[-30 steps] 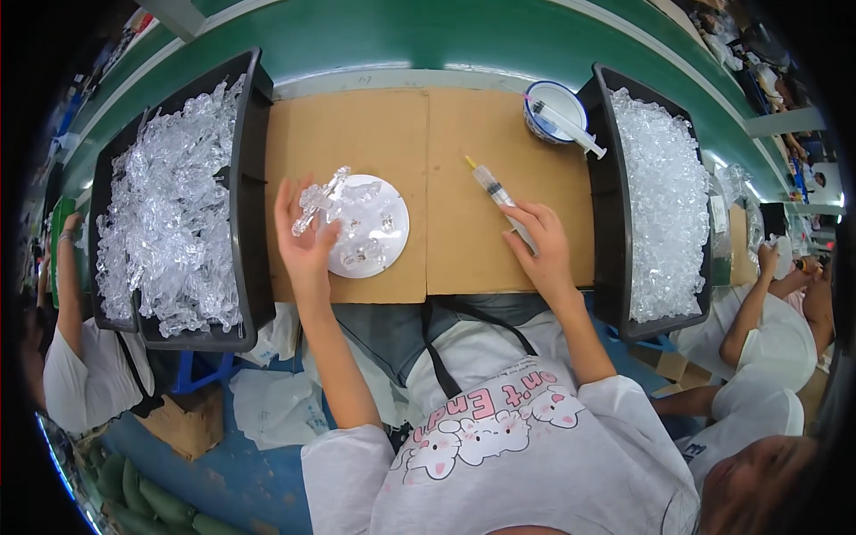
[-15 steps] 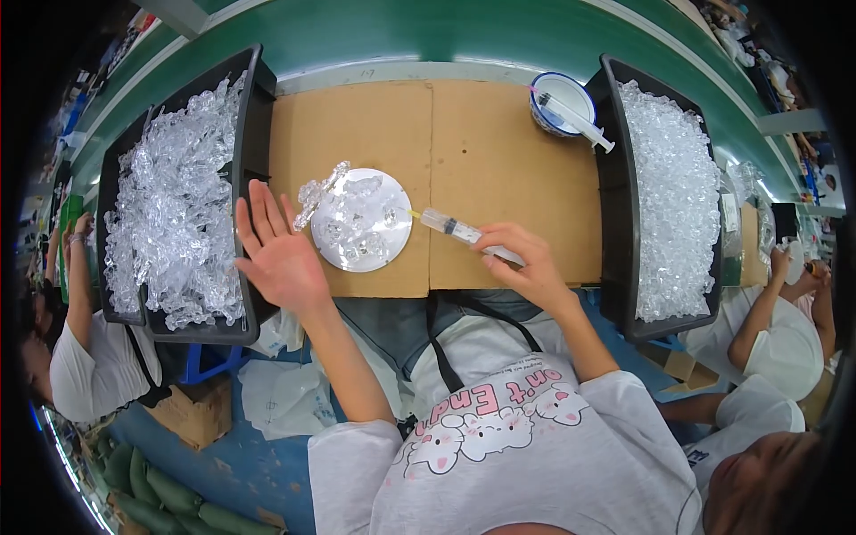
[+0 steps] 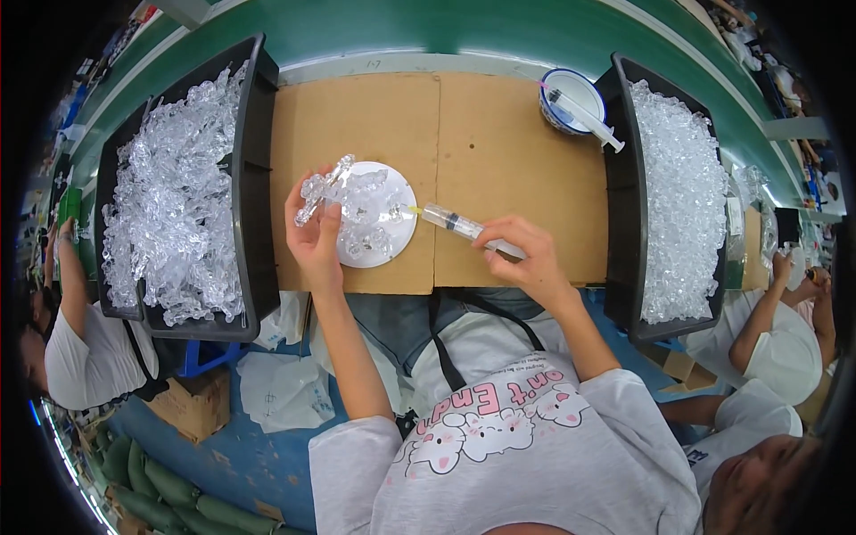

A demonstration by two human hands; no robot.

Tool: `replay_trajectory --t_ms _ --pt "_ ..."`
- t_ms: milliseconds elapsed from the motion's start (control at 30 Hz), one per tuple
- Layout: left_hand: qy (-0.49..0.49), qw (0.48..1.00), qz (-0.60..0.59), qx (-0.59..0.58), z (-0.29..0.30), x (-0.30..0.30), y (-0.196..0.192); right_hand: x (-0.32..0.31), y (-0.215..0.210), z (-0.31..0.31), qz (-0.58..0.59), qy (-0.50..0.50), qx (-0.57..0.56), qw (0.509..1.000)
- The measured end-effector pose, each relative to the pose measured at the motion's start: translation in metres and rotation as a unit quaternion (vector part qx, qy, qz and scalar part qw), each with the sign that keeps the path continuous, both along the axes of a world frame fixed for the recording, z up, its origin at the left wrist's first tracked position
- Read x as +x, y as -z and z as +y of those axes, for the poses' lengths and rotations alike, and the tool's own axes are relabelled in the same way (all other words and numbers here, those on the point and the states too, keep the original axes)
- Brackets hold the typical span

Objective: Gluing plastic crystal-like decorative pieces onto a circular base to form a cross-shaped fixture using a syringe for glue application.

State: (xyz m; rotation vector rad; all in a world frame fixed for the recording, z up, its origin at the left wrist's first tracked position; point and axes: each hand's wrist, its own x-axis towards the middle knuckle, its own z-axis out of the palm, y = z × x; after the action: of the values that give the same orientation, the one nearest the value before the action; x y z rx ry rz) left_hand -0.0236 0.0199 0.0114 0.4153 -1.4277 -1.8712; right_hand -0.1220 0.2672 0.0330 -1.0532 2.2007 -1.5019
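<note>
A round white plate (image 3: pixel 403 230) lies on the cardboard, with several clear plastic pieces on it. At its left edge my left hand (image 3: pixel 316 251) is closed around a branching clear plastic piece (image 3: pixel 323 189), thumb in front and fingers behind. My right hand (image 3: pixel 528 259) grips a clear syringe (image 3: pixel 462 225) with a dark plunger seal. Its yellow tip points left and reaches the plate's right rim.
Black bins flank the cardboard (image 3: pixel 517 196): the left bin (image 3: pixel 256 192) is heaped with larger clear pieces, the right bin (image 3: pixel 626 192) with small ones. At the back right stands a blue-rimmed bowl (image 3: pixel 546 111) with a second syringe (image 3: pixel 584 116) across it. People sit on both sides.
My left hand, flat and spread before, has moved right to the plate and closed on the clear piece at its edge. The right hand stays nearly in place with the syringe.
</note>
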Motion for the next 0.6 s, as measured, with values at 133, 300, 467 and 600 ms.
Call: replay_trajectory --t_ms 133,300,467,600 --pt "-0.005 0.999 -0.045 -0.003 0.003 0.001 0.001 0.0 -0.005 -0.001 0.0 0.005 0.012 1.0" --pt "-0.014 0.994 -0.097 -0.038 -0.003 0.007 0.009 0.003 -0.011 -0.002 0.002 0.001 0.024 1.0" --pt "-0.17 0.962 -0.082 -0.197 0.016 0.011 -0.001 0.002 -0.007 -0.002 -0.004 0.004 0.017 1.0" --pt "-0.237 0.836 -0.173 -0.464 0.049 0.023 -0.016 0.004 -0.007 0.001 -0.029 0.018 0.023 0.999"
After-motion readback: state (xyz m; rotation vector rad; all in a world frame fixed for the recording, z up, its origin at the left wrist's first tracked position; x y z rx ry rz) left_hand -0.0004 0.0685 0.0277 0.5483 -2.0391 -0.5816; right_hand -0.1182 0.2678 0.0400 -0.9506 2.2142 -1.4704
